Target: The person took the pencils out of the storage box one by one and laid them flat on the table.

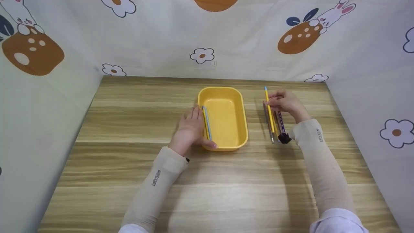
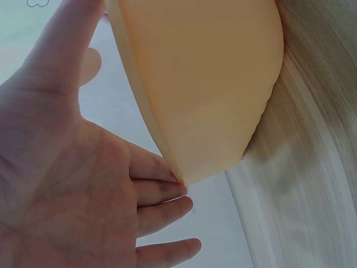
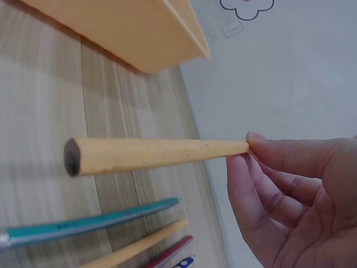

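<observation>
Pinched between the thumb and index finger of my right hand (image 1: 286, 103) is a yellow pencil (image 1: 271, 117). The right wrist view shows the pencil's flat, dark unsharpened end (image 3: 72, 157) pointing away from the hand. My left hand (image 1: 189, 129) rests at the left side of a yellow plastic tray (image 1: 226, 123), fingers extended along the rim and thumb at the near edge. Inside the tray, a yellow pencil and a light blue pencil (image 1: 208, 124) lie along its left wall. Below the right hand, several pencils lie on the table, including a teal one (image 3: 100, 220) and a red one (image 3: 174, 252).
The wood-patterned table (image 1: 129, 126) runs back to a printed cloth wall (image 1: 161, 42), with similar walls at left and right. A small black object (image 1: 284, 138) shows beside the right wrist, close over the pencils.
</observation>
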Tool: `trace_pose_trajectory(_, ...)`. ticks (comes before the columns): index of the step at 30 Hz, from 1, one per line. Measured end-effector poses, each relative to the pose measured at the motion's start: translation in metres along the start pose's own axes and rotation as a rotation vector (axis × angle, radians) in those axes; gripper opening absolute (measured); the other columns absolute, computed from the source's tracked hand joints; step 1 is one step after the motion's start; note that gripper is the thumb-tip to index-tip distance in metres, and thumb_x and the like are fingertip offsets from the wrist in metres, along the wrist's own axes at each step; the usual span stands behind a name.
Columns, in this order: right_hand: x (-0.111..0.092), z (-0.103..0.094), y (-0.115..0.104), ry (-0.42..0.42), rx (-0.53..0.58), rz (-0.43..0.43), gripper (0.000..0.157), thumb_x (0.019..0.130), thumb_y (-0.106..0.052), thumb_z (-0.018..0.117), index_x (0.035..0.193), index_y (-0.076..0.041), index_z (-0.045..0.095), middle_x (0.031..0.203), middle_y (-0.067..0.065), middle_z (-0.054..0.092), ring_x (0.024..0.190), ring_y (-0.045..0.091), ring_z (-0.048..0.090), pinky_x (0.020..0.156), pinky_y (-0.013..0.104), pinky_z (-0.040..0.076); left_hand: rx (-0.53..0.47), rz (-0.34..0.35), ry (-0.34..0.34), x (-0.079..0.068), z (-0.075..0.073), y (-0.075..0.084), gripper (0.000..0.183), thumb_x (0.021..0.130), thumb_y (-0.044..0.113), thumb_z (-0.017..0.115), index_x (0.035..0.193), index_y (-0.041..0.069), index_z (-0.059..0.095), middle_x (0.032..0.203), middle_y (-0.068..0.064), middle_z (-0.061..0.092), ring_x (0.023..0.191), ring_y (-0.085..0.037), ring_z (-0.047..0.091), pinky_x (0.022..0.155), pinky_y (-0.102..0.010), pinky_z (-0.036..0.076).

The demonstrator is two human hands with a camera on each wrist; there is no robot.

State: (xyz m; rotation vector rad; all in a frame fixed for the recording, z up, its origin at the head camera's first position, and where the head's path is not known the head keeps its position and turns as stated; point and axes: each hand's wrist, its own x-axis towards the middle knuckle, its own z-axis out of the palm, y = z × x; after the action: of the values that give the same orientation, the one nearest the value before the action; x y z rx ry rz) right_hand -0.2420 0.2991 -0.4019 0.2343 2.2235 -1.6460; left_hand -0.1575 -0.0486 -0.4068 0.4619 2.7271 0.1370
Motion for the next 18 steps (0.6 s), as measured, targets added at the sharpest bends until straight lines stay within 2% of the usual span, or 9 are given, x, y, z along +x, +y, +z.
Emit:
trace_pose_trajectory(9,-0.003,-0.018,0.012,0.035,-0.030,0.012,0.041,0.089,0.000,0.061,0.124,0.012,0.045,0.079,-0.002,0.064,0.070,0.008,0.065,0.070,0.022,0.057,0.005,-0.006,0.005,0.000,0.000,0.001,0.147,0.050,0.082,0.067,0.150,-0.001,-0.002,0.157,-0.020,0.001,0.145,-0.031,0.006,0.116,-0.050,0.015)
trace_pose_trajectory(18,-0.006,-0.036,0.026,0.076,-0.063,0.028,0.047,0.088,-0.005,0.064,0.128,0.010,0.044,0.082,-0.005,0.065,0.073,0.006,0.064,0.078,0.027,0.056,-0.008,-0.008,-0.007,0.000,-0.001,0.001,0.146,0.051,0.081,0.068,0.150,-0.001,-0.001,0.157,-0.019,0.000,0.145,-0.031,0.004,0.116,-0.051,0.015)
